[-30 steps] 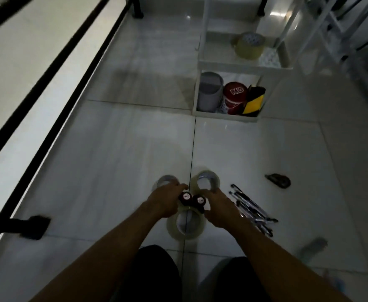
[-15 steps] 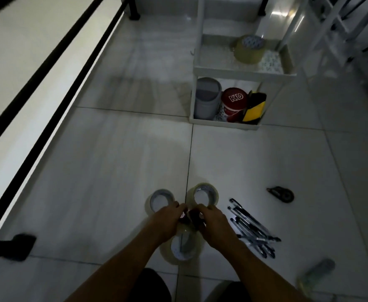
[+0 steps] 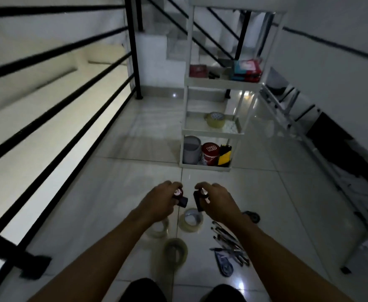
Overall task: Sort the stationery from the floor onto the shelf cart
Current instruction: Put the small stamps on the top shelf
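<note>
Stationery rises: both hands, left point(image 3: 159, 203) and right point(image 3: 216, 202), have each lifted a gripped small black item off the floor.

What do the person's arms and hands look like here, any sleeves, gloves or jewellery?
Both forearms are bare with no sleeves in view. The left hand and right hand wear no gloves; no watch, ring or wristband shows in the dim light.

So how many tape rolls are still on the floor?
3. One lies below the right hand, one is partly under the left forearm, and one sits nearest the person. More could be hidden under the arms.
</note>
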Demonstrator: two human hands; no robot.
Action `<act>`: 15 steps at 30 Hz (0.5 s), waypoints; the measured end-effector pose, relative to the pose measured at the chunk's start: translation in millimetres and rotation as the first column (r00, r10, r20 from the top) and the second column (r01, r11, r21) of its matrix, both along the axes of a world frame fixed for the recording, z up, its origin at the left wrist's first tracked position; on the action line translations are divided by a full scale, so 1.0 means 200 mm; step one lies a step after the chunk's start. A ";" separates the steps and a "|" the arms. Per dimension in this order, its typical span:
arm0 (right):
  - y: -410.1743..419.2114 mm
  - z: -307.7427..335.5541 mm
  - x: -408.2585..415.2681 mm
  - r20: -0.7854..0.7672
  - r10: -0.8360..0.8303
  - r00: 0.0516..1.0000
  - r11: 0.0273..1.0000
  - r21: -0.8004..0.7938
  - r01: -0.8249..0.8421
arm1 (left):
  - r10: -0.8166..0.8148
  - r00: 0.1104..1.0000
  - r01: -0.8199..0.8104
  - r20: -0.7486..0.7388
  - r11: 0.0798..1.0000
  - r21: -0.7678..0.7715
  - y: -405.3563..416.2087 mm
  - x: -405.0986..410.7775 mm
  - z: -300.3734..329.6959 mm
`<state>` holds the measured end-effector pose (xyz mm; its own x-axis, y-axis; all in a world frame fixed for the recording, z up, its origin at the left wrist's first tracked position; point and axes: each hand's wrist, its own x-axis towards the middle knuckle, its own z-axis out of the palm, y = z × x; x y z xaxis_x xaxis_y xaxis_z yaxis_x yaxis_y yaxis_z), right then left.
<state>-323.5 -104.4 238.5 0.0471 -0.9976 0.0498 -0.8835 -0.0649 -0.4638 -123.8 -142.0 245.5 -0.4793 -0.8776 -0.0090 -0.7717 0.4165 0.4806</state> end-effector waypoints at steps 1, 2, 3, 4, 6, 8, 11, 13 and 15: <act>0.03 0.06 0.01 -0.011 0.003 1.000 0.999 -0.044 -0.003 | 0.007 1.000 -0.007 -0.005 0.999 -0.036 0.02 0.00 0.06; 0.04 0.10 0.01 -0.036 0.001 0.999 0.997 -0.077 -0.003 | 0.021 1.000 -0.022 -0.014 0.998 -0.061 0.03 0.00 0.10; 0.05 0.14 0.01 -0.061 -0.004 0.998 0.994 -0.113 -0.003 | 0.040 0.999 -0.041 -0.021 0.996 -0.079 0.04 0.00 0.14; 0.06 0.18 0.01 -0.083 -0.012 0.996 0.990 -0.142 0.000 | 0.058 0.998 -0.060 -0.025 0.994 -0.090 0.04 -0.01 0.18; 0.05 0.26 0.01 -0.103 -0.019 0.995 0.988 -0.158 0.003 | 0.090 0.995 -0.092 -0.034 0.992 -0.084 0.04 -0.01 0.27; 0.04 0.38 -0.01 -0.067 -0.027 0.997 0.991 -0.135 0.018 | 0.105 0.993 -0.109 -0.055 0.992 -0.066 0.03 -0.01 0.39; 0.04 0.62 -0.06 0.007 -0.030 1.000 0.994 -0.104 0.031 | 0.114 0.992 -0.116 -0.045 0.993 -0.036 0.01 0.00 0.65; 0.04 0.85 -0.08 0.046 -0.034 0.998 0.995 -0.088 0.038 | 0.121 0.991 -0.122 -0.052 0.992 -0.021 -0.01 0.01 0.88; 0.04 1.09 -0.10 0.079 -0.049 0.996 0.997 -0.060 0.054 | 0.119 0.991 -0.120 -0.063 0.993 -0.013 -0.03 0.02 1.13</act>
